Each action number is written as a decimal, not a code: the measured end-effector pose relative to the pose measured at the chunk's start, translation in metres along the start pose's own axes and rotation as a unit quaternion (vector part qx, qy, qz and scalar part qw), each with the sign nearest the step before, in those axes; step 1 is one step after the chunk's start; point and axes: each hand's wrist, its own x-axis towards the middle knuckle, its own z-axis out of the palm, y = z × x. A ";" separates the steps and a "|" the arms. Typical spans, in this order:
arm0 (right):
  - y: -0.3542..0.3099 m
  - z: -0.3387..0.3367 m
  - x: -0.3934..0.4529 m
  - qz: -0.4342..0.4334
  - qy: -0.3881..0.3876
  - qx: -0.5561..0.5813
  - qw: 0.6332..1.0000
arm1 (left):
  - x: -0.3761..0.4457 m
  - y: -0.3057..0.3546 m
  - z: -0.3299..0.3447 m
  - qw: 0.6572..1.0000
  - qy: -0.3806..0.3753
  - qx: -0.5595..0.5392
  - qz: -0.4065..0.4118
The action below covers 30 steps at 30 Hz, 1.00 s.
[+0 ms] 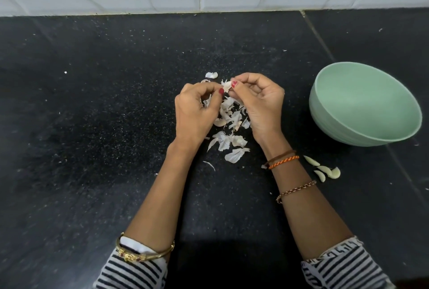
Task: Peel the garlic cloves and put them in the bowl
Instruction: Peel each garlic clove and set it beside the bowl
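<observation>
Off-white, papery-skinned garlic clove [228, 85] pinched between both hands above the middle of the black speckled stone counter [92, 126]. Long axis not readable; clove largely hidden by fingertips. Left hand [196, 112] curled, thumb with red nail pressed to clove's left side. Right hand [260, 102] curled, fingertips gripping clove from the right and above. Both hands equally near; clove held at the meeting point of the two thumbs, wrists angled inward, forearms converging from the near edge.

Directly beneath: scattered heap of white garlic skins [228, 126] lying on the counter between and below the hands.

Pale green round bowl [364, 105] to the right of the right hand, well apart, interior apparently bare. Right hand nearer to it; transfer judged to call for a rightward reach.

Four peeled pale-yellow cloves [323, 170] lying on the counter just right of the right forearm, near the bowl's base, not yet inside.

Peeling judged in progress; skin partly attached.
</observation>
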 end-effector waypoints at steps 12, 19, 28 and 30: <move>0.004 -0.009 0.000 -0.111 -0.058 -0.098 0.987 | 0.000 -0.003 0.002 0.995 -0.062 -0.062 -0.040; 0.008 -0.009 0.002 -0.153 -0.039 -0.172 0.972 | 0.001 0.000 0.000 0.993 -0.071 -0.082 -0.049; 0.015 -0.009 0.004 -0.210 0.006 -0.242 0.947 | 0.000 0.004 -0.001 0.991 -0.077 -0.089 -0.061; 0.017 -0.009 0.004 -0.230 0.016 -0.265 0.936 | 0.000 0.007 -0.001 0.990 -0.074 -0.102 -0.067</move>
